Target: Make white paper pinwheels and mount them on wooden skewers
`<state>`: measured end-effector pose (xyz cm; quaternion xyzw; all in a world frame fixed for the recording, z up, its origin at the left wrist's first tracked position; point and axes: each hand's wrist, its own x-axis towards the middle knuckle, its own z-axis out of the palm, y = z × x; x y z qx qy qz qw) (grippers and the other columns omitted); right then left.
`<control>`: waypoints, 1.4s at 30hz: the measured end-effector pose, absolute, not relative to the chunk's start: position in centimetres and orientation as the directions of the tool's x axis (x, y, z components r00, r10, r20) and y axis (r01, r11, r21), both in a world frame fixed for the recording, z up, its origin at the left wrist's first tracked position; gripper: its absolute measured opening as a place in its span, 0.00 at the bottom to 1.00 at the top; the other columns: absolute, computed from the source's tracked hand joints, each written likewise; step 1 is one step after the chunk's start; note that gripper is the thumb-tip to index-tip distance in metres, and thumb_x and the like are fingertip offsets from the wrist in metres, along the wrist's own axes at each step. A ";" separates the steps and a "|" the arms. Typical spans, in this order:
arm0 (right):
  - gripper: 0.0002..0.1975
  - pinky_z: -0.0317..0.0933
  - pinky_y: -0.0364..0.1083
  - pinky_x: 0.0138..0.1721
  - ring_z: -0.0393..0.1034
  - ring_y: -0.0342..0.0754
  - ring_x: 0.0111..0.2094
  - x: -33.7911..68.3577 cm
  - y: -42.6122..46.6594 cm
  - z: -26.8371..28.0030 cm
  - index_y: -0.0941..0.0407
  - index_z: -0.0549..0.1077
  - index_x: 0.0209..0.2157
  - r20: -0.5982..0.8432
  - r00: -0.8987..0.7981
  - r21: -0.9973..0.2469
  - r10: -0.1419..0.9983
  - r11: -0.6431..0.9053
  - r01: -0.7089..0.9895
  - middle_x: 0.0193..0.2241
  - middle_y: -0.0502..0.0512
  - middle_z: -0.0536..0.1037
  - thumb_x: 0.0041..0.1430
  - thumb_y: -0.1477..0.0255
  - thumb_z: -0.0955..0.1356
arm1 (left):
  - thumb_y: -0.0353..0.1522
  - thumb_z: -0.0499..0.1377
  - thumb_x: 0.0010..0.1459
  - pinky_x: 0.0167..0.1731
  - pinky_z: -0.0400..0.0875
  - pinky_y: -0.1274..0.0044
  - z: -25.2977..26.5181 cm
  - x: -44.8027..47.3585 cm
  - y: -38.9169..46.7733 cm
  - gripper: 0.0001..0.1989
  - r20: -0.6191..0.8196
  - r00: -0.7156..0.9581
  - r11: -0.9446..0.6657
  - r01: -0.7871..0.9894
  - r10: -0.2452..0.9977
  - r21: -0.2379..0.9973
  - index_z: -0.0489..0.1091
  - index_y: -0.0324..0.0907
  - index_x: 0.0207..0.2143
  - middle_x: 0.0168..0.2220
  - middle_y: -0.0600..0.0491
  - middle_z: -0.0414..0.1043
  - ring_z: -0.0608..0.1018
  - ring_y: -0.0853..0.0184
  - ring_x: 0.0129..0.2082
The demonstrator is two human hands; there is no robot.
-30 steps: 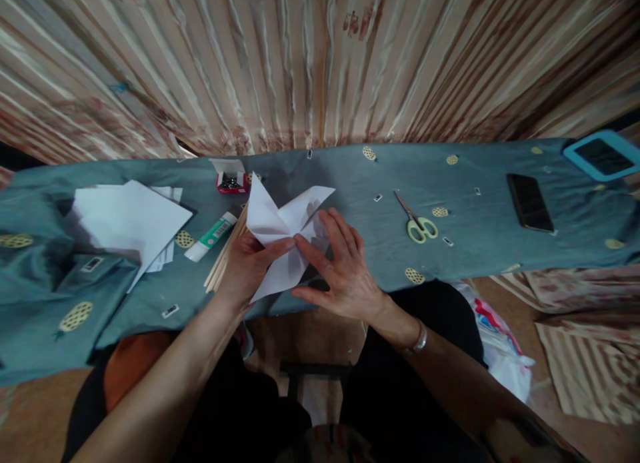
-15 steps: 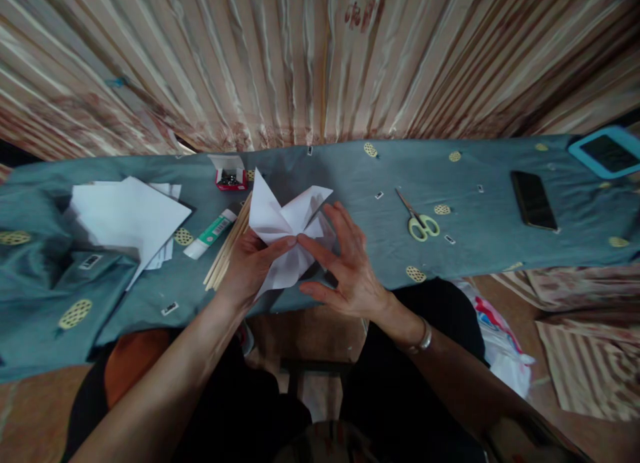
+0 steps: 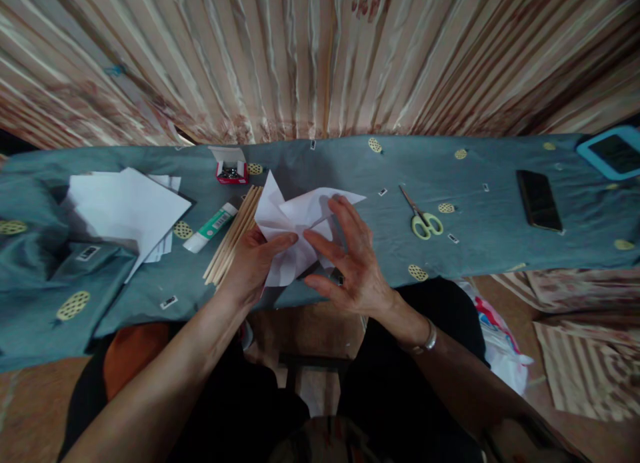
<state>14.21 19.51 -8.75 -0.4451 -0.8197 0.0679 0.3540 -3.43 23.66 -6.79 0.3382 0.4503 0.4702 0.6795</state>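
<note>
A white paper pinwheel (image 3: 285, 213), its corners folded in toward the middle, is held just over the table's front part. My left hand (image 3: 253, 260) grips it from the left, thumb pressed near the centre and fingers hidden underneath. On its right side is my right hand (image 3: 350, 256), fingers spread and slightly curved, with the index fingertip close to the centre; whether it touches the paper I cannot tell. Several thin wooden sticks (image 3: 233, 240) lie beside my left hand. A glue stick (image 3: 210, 228) with a green label rests left of them.
White paper sheets (image 3: 120, 206) are stacked at the left. A small open red box (image 3: 231, 173) of metal pieces stands behind the sticks. Scissors (image 3: 423, 218) lie to the right, then a dark phone (image 3: 539, 200) and a blue-framed device (image 3: 610, 153). A patterned cloth (image 3: 480, 243) covers the table.
The pinwheel's right flap has loosened and now reaches farther right. My right hand has shifted slightly right, its index finger drawing back from the centre. My left hand keeps its grip.
</note>
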 end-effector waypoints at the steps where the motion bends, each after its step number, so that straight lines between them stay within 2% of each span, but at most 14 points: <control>1: 0.29 0.46 0.66 0.67 0.39 0.63 0.72 14.4 19.5 -8.5 0.43 0.60 0.65 0.533 -0.333 -0.439 0.778 0.590 0.678 0.72 0.49 0.42 0.64 0.58 0.67 | 0.29 0.71 0.43 0.36 0.77 0.74 -6.8 -3.4 23.7 0.20 -0.301 0.148 0.334 -0.339 0.942 0.880 0.78 0.41 0.42 0.37 0.50 0.83 0.83 0.60 0.35; 3: 0.26 0.47 0.64 0.68 0.41 0.61 0.72 14.7 19.6 -8.1 0.43 0.62 0.63 0.544 -0.261 -0.477 0.797 0.550 0.685 0.72 0.48 0.46 0.65 0.62 0.66 | 0.29 0.70 0.44 0.36 0.77 0.73 -6.8 -3.5 23.8 0.19 -0.322 0.129 0.347 -0.344 0.938 0.872 0.77 0.40 0.42 0.37 0.49 0.83 0.83 0.59 0.36; 5: 0.21 0.50 0.62 0.67 0.45 0.60 0.71 15.2 19.8 -7.8 0.46 0.68 0.59 0.527 -0.164 -0.544 0.834 0.479 0.689 0.70 0.51 0.52 0.66 0.64 0.66 | 0.29 0.70 0.43 0.34 0.78 0.74 -6.7 -3.5 23.8 0.19 -0.344 0.107 0.359 -0.345 0.933 0.867 0.77 0.40 0.41 0.37 0.49 0.82 0.83 0.59 0.36; 9: 0.14 0.57 0.62 0.64 0.59 0.58 0.65 15.8 20.3 -7.8 0.52 0.74 0.50 0.457 -0.002 -0.683 0.889 0.352 0.640 0.64 0.59 0.65 0.63 0.66 0.69 | 0.29 0.70 0.42 0.29 0.77 0.76 -6.6 -3.6 23.9 0.18 -0.362 0.081 0.367 -0.343 0.929 0.864 0.77 0.39 0.39 0.36 0.48 0.82 0.83 0.58 0.36; 14: 0.11 0.61 0.61 0.61 0.66 0.56 0.60 15.5 20.4 -7.6 0.53 0.76 0.46 0.502 -0.021 -0.669 0.865 0.403 0.625 0.57 0.59 0.73 0.62 0.68 0.70 | 0.28 0.70 0.43 0.34 0.78 0.73 -6.9 -3.4 23.8 0.20 -0.338 0.124 0.360 -0.352 0.933 0.864 0.77 0.38 0.42 0.37 0.48 0.82 0.83 0.58 0.35; 16: 0.11 0.61 0.60 0.60 0.67 0.55 0.59 15.4 20.3 -7.6 0.53 0.76 0.45 0.480 -0.012 -0.698 0.877 0.390 0.600 0.55 0.58 0.74 0.62 0.68 0.70 | 0.28 0.70 0.43 0.36 0.78 0.72 -7.0 -3.3 23.8 0.20 -0.332 0.140 0.360 -0.361 0.933 0.860 0.77 0.38 0.43 0.37 0.48 0.82 0.83 0.58 0.36; 19: 0.12 0.62 0.58 0.59 0.69 0.55 0.57 15.6 20.6 -7.8 0.53 0.76 0.43 0.368 0.084 -0.824 0.926 0.283 0.490 0.54 0.59 0.76 0.59 0.65 0.71 | 0.28 0.70 0.43 0.36 0.78 0.72 -6.9 -3.4 23.8 0.19 -0.335 0.124 0.357 -0.371 0.934 0.857 0.77 0.38 0.41 0.36 0.48 0.82 0.83 0.58 0.35; 21: 0.14 0.65 0.56 0.55 0.73 0.54 0.52 15.9 20.9 -7.9 0.53 0.77 0.42 0.209 0.130 -0.926 0.969 0.153 0.345 0.51 0.58 0.78 0.56 0.62 0.73 | 0.28 0.70 0.43 0.35 0.78 0.73 -6.8 -3.4 23.8 0.18 -0.348 0.117 0.366 -0.366 0.930 0.855 0.77 0.39 0.40 0.36 0.49 0.82 0.83 0.58 0.35; 23: 0.17 0.68 0.54 0.50 0.75 0.53 0.46 16.2 21.3 -8.0 0.53 0.78 0.41 0.010 0.077 -0.987 0.997 -0.003 0.162 0.46 0.57 0.81 0.53 0.58 0.74 | 0.28 0.70 0.42 0.34 0.78 0.73 -6.6 -3.4 23.8 0.18 -0.376 0.126 0.396 -0.353 0.918 0.848 0.77 0.38 0.39 0.35 0.48 0.82 0.83 0.57 0.36; 25: 0.19 0.69 0.52 0.47 0.77 0.51 0.42 16.2 21.6 -8.0 0.53 0.79 0.40 -0.139 -0.047 -0.990 0.989 -0.140 -0.015 0.40 0.55 0.83 0.50 0.56 0.75 | 0.28 0.71 0.41 0.34 0.78 0.72 -6.6 -3.3 23.7 0.17 -0.405 0.151 0.432 -0.340 0.902 0.835 0.77 0.38 0.37 0.34 0.48 0.82 0.83 0.56 0.35; 29: 0.19 0.70 0.48 0.40 0.76 0.48 0.36 15.6 21.7 -7.9 0.54 0.80 0.37 -0.264 -0.196 -0.932 0.944 -0.302 -0.202 0.36 0.52 0.83 0.43 0.59 0.78 | 0.29 0.71 0.41 0.36 0.78 0.71 -7.0 -3.0 23.3 0.16 -0.421 0.198 0.465 -0.337 0.885 0.819 0.78 0.37 0.36 0.33 0.48 0.82 0.83 0.58 0.33; 32: 0.16 0.68 0.44 0.34 0.73 0.43 0.29 15.1 21.6 -8.0 0.54 0.80 0.33 -0.323 -0.210 -0.900 0.923 -0.368 -0.232 0.30 0.48 0.82 0.41 0.63 0.79 | 0.30 0.70 0.40 0.35 0.79 0.70 -7.4 -2.7 23.0 0.15 -0.421 0.207 0.467 -0.308 0.883 0.829 0.78 0.37 0.34 0.31 0.48 0.81 0.83 0.57 0.33; 36: 0.13 0.66 0.43 0.32 0.70 0.40 0.25 14.7 21.7 -8.3 0.54 0.80 0.28 -0.353 -0.171 -0.890 0.920 -0.386 -0.242 0.25 0.46 0.80 0.37 0.68 0.79 | 0.29 0.70 0.40 0.37 0.80 0.69 -7.7 -2.4 22.9 0.14 -0.381 0.158 0.412 -0.304 0.911 0.859 0.78 0.39 0.34 0.30 0.51 0.81 0.83 0.56 0.36; 42: 0.11 0.65 0.42 0.28 0.68 0.40 0.23 14.3 21.8 -8.7 0.53 0.80 0.24 -0.367 -0.084 -0.893 0.927 -0.376 -0.246 0.22 0.45 0.79 0.36 0.67 0.79 | 0.27 0.69 0.40 0.39 0.80 0.68 -7.4 -2.3 22.8 0.14 -0.387 0.133 0.409 -0.293 0.912 0.864 0.78 0.39 0.34 0.31 0.50 0.81 0.82 0.52 0.42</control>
